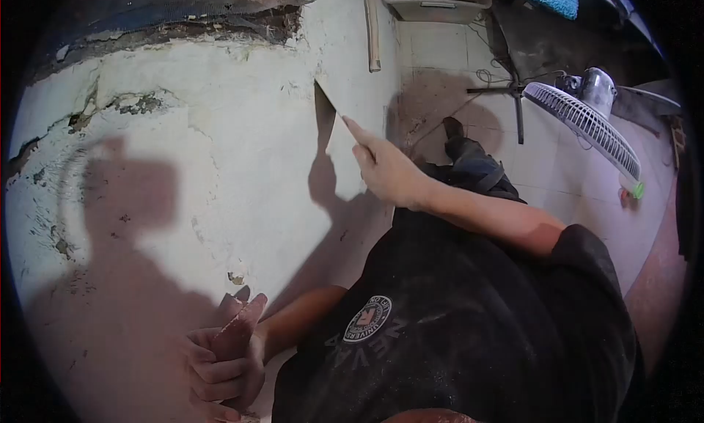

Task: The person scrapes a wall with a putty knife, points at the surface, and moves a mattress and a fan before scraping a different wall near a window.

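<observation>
My right hand (389,170) is closed around a thin, flat scraper (328,98). The scraper is seen nearly edge-on, and its far edge meets the pale wall (257,130). Below it, a dark shadow of the blade and hand falls on that wall. At the lower left, my left hand (224,368) wraps its fingers round a flat, reddish-looking piece (238,329) with a rough, crumbly whitish edge. Its lower part is hidden by my fingers, and its kind cannot be made out. A small chipped spot (235,278) in the wall lies just above it.
Broken plaster surrounds a recess (198,16) at the upper left; cracks and peeling patches (136,103) run below. A strip (372,34) hangs on the wall. A fan (587,119), cables and a plastic drawer (436,5) stand around the tiled floor (539,166) to the right.
</observation>
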The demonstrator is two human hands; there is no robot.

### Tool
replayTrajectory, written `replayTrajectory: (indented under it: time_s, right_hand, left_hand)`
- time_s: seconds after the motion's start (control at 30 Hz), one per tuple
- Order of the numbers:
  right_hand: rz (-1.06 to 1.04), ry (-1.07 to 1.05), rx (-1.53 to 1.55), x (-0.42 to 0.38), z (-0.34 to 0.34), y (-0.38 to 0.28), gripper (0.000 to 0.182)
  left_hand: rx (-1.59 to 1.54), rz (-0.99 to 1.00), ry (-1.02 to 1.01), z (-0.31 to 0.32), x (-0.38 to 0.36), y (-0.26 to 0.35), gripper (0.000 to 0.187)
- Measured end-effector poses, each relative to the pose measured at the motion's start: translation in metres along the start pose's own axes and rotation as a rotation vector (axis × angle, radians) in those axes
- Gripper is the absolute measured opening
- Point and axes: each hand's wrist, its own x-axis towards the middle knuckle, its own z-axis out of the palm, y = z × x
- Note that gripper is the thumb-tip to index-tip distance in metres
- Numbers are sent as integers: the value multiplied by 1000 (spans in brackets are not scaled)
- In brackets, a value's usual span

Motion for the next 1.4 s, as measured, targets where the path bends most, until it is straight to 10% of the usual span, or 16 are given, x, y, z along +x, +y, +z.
replayTrajectory:
  time_s: [1.4]
  right_hand:
    - [131,-8,108,35,12,16,50]
  left_hand:
    - [-179,-35,27,-13,-1,-7,32]
